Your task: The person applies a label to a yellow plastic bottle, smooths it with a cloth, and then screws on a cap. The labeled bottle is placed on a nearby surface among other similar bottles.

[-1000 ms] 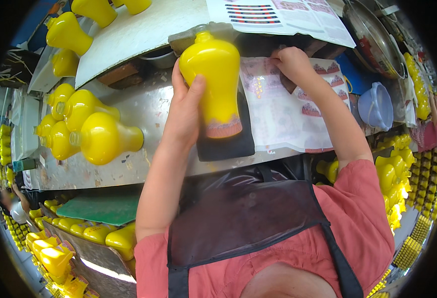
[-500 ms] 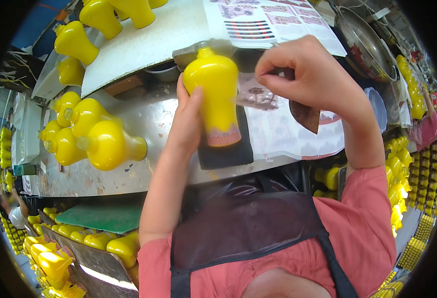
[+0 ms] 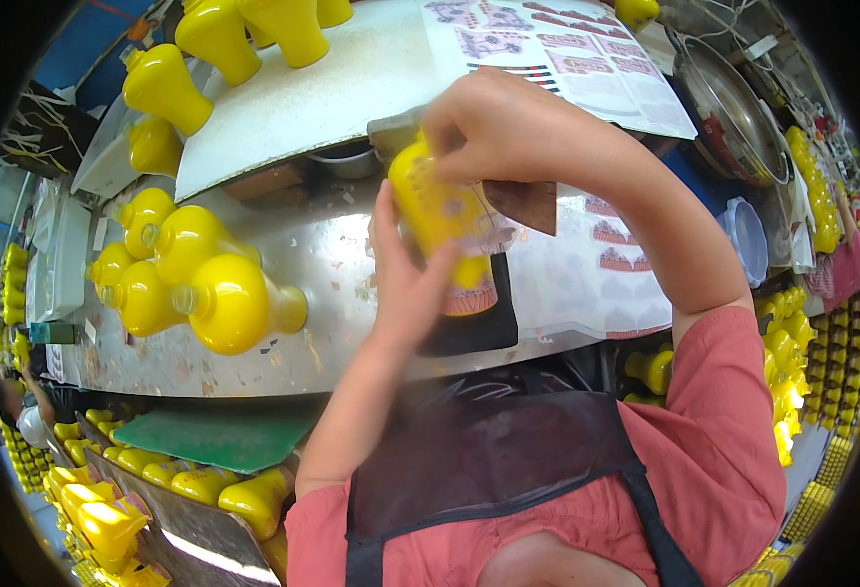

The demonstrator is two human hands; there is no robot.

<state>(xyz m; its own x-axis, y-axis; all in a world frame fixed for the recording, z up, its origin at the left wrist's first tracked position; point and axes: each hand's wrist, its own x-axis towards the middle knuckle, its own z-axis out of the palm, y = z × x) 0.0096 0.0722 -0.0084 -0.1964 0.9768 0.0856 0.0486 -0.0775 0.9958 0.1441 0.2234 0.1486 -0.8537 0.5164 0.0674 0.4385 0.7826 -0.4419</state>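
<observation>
A glossy yellow vase-shaped bottle (image 3: 413,189) lies tilted above a black pad (image 3: 493,328), its foot toward me with a pink patterned band (image 3: 471,298). My left hand (image 3: 405,279) is closed round its left side, thumb across the front. Over the bottle's body spreads a thin clear decal sheet (image 3: 479,220) with purplish print, blurred by motion. My right hand (image 3: 484,127) is at the bottle's shoulder, fingers bent and closed at the sheet's upper part. From under that hand sticks a flat brown scraper-like piece (image 3: 529,203); its grip is hidden.
Several yellow bottles (image 3: 224,303) lie on the metal table (image 3: 337,328) at left, and more stand on the white board (image 3: 283,117) behind. Printed decal sheets (image 3: 625,284) lie at right. A blue-rimmed tub (image 3: 743,240) and a round pan (image 3: 728,108) are farther right.
My right hand has moved left onto the bottle, bringing the decal sheet and the brown piece along. The sheet, earlier hanging beside the bottle, now lies over its body. My left thumb has shifted lower.
</observation>
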